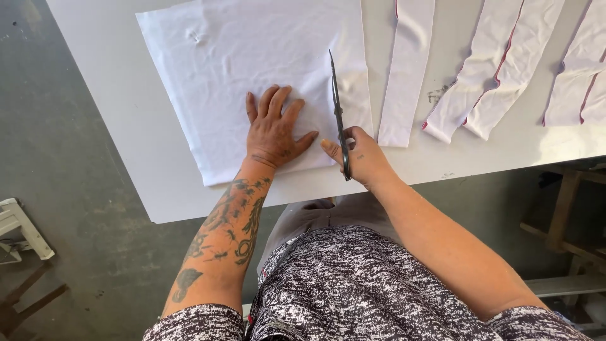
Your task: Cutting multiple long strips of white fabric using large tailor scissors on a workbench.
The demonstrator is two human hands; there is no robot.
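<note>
Presently, left hand lies flat, fingers spread, pressing on the large white rectangular fabric sheet spread on the pale grey worktop. Right hand is closed round the handles of dark metal scissors, blades nearly together, running along the sheet's right portion. Cut white fabric strips, some red-edged, lie apart to the right.

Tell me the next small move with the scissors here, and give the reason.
Probably close the scissors and slide them forward along the cloth. The right hand holds them with the blades lying up the cloth's right side, the left hand presses the cloth flat beside them, and uncut cloth remains ahead of the tip. Cut strips lie to the right.
</note>
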